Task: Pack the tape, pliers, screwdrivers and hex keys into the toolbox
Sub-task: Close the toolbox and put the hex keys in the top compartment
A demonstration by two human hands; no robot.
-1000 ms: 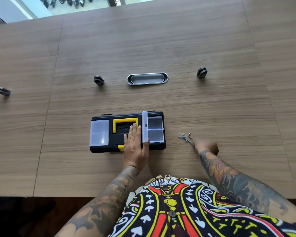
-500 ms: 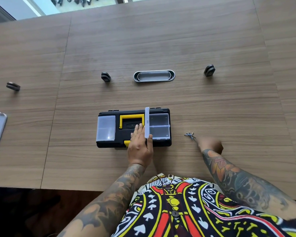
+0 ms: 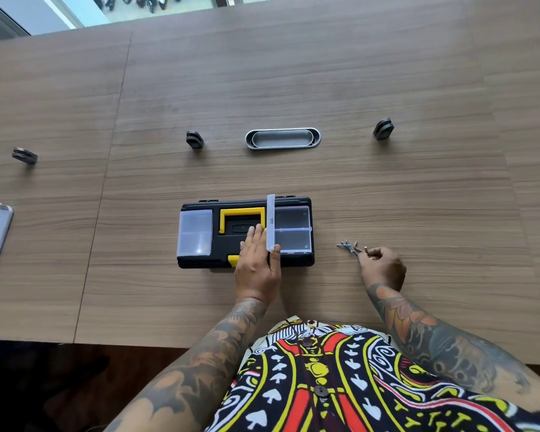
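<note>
On toolbox [image 3: 296, 261] near edge, left hand [image 3: 258, 265] lying flat, straight fingers bracing upright clear lid [image 3: 271, 222]; farther right, right hand [image 3: 382, 267] pinching hex keys [image 3: 349, 246], fingers curling.

Bare table [image 3: 325, 188] at toolbox's [image 3: 200, 260] 3 o'clock, hex keys [image 3: 349, 246] beyond, upright clear lid [image 3: 271, 221] and left hand [image 3: 258, 269] walling the open compartment's [image 3: 293, 241] 9 o'clock side

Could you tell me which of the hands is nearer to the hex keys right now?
The right hand: it pinches the hex keys from just behind. The left hand rests on the toolbox, well to their left.
</note>
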